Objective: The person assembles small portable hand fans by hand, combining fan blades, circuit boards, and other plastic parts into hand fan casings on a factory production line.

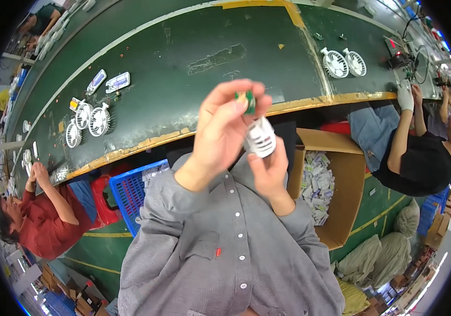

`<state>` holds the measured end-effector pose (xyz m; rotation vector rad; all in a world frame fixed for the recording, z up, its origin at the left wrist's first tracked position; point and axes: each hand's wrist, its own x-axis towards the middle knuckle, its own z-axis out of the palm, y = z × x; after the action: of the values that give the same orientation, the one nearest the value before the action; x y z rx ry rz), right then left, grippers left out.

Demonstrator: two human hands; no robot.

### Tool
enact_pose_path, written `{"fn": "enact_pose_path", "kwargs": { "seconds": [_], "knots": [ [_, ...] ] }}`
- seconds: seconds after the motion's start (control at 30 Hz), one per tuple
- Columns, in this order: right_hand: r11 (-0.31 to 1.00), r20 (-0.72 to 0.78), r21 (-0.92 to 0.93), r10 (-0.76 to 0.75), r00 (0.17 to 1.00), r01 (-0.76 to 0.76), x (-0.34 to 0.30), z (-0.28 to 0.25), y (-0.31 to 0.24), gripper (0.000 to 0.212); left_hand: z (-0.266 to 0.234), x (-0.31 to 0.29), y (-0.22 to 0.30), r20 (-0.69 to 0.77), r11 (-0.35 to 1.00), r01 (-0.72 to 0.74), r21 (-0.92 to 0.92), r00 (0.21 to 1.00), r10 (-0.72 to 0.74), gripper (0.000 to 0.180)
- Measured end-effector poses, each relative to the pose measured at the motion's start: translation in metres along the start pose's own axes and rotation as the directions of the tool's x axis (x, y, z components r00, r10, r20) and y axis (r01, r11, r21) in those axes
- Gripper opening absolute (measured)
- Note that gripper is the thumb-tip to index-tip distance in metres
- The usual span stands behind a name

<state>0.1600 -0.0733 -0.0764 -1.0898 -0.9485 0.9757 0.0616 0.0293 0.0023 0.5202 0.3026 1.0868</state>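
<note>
My left hand (216,126) is raised near the bench's front edge, closed with thumb and fingers pinching a small green circuit board (250,103). Just below and to the right, my right hand (272,176) is wrapped round a white plastic housing (261,139) with dark slots across it. The housing's narrower end points up toward the circuit board. Whether the two parts are joined by wires cannot be made out.
The green workbench (183,89) carries white fans (99,120) and white-and-purple casings (118,82) at left, more fans (335,63) at right. A cardboard box (349,210) of small parts and a blue crate (125,195) flank me. Co-workers (51,218) sit on both sides.
</note>
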Motion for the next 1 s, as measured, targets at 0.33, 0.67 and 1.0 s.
{"fn": "enact_pose_path", "kwargs": {
  "seconds": [0.33,0.67,1.0],
  "knots": [
    [0.360,0.178,0.901,0.206,0.962,-0.243,0.035,-0.050,-0.037,0.058,-0.226,0.016,0.169,0.315,-0.770,0.185,0.611,0.835,0.451,0.071],
    [0.254,0.111,0.956,0.148,0.983,-0.146,0.062,-0.087,-0.033,0.055,-0.248,-0.028,0.155,0.129,-0.819,0.305,0.485,0.902,0.412,0.046],
    [0.224,0.262,-0.922,-0.244,0.934,0.317,0.169,-0.147,0.037,0.034,-0.142,-0.005,0.052,0.343,-0.672,-0.215,0.709,0.937,0.062,0.028]
  ]
}}
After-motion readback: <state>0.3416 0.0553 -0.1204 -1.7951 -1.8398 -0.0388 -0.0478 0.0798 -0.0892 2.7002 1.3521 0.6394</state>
